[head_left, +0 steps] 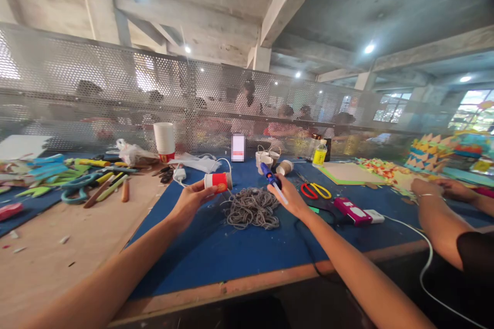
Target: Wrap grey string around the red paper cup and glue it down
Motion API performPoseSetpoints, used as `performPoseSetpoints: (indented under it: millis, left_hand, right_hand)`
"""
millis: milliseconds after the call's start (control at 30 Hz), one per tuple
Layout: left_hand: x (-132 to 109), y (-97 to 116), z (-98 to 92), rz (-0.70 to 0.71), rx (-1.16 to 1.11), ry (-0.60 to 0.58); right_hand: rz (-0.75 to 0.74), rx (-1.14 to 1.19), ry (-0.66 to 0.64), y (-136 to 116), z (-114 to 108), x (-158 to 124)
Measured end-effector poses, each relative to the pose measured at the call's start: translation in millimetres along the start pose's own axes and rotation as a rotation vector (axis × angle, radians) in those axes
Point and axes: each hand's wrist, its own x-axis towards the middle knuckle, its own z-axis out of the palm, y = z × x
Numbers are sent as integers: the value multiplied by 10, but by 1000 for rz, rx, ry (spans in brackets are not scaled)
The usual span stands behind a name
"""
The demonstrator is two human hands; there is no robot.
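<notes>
My left hand [190,200] is closed round a red and white paper cup [218,182], held on its side above the blue mat [216,252]. My right hand [287,196] grips a blue glue gun [271,179], its nozzle pointing up and away and a glue stick showing at the back. Between the two hands lies a loose heap of grey cord [252,208] on the mat.
Small paper cups [270,158] and a yellow bottle [319,154] stand behind. Red and yellow scissors [316,190], a pink device [352,211] with a white cable, a cup stack [164,140] and craft scraps lie around. Another person's arms [443,211] rest at right. A perforated metal screen [116,87] backs the table.
</notes>
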Motion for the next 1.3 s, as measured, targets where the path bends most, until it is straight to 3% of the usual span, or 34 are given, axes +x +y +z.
performPoseSetpoints:
  millis: [167, 333, 667, 933, 1033, 1133, 1200, 1300]
  left_hand:
    - [-6, 8, 19, -2, -19, -2]
    - [-9, 14, 14, -22, -33, 11]
    - [52, -21, -22, -32, -168, -1]
    - [21, 28, 10, -65, -229, 12]
    - [16, 29, 16, -73, -233, 4]
    - [16, 20, 20, -82, -222, -23]
    - [17, 16, 20, -81, -217, -28]
    - [17, 15, 11, -74, -208, -19]
  right_hand:
    - [63, -455, 77, 500, -204, -65]
    - [220, -629, 55, 771, -295, -116]
    - [413, -684, -148, 753, -302, -116]
    - [403, -707, -217, 694, -409, -185]
    - [324, -710, -67, 576, -454, -197]
    - [90, -510, 121, 246, -351, -167]
    - [-121, -208, 51, -60, -175, -138]
    - [-205, 81, -190, -473, 173, -95]
